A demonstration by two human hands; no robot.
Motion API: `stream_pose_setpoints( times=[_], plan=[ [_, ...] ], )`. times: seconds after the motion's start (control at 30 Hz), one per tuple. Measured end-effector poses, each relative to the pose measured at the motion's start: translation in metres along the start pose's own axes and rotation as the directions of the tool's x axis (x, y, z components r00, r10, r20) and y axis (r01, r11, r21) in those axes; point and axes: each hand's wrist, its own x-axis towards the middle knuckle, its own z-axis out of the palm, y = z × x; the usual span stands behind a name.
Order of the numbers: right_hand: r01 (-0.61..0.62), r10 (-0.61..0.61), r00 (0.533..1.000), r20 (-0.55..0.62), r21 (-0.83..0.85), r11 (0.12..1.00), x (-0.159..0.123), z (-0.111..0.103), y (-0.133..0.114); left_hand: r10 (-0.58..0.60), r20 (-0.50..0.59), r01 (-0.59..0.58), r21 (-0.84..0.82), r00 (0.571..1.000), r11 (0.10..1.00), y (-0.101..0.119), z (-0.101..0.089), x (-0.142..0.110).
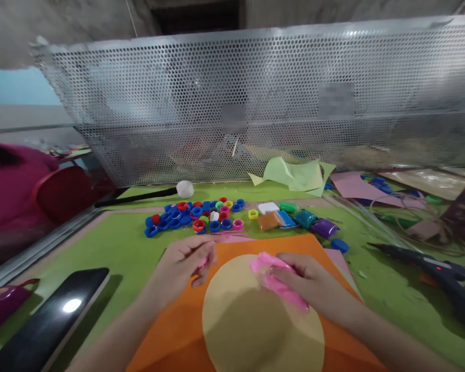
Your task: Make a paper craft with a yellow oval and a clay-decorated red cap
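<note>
Two crossed-over shapes lie before me: an orange sheet [178, 320] with a pale yellow paper circle [256, 330] on it. Above the circle, my right hand [304, 276] is closed around a crumpled, shiny pink packet [281, 287], which sticks out on both sides of the fingers. My left hand [188, 263], over the sheet's left side, pinches a small pink piece [203, 261]; its material is hard to make out. The hands are apart, with the circle's upper part between them.
Many bottle caps [182, 217] lie beyond the sheet, beside coloured packets [306, 219]. A phone [54, 315] is at left, a glue gun [430, 268] at right. Crumpled green paper [292, 174] lies before a perforated metal panel [201, 103]. A person in pink [15, 181] sits at far left.
</note>
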Motion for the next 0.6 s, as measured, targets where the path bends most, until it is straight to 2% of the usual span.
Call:
stream_pose_setpoints(
  times=[0.2,0.4,0.5,0.6],
  plan=[
    [-0.005,0.005,0.998,0.067,0.011,1.000,-0.006,0.004,-0.005,-0.016,0.108,0.007,0.086,0.994,0.996,-0.003,0.016,-0.014],
    [0.157,-0.144,0.980,0.138,-0.086,0.984,-0.009,0.007,-0.006,-0.063,0.235,-0.033,0.386,0.970,0.922,-0.001,0.036,-0.022],
    [0.239,-0.234,0.963,0.132,-0.021,0.971,-0.012,0.006,-0.007,-0.091,0.302,-0.030,0.374,0.949,0.927,0.000,0.039,-0.023],
    [0.241,-0.238,0.967,0.090,-0.024,0.970,-0.013,0.004,-0.007,-0.028,0.285,-0.113,0.466,0.958,0.877,0.002,0.036,-0.026]
  ],
)
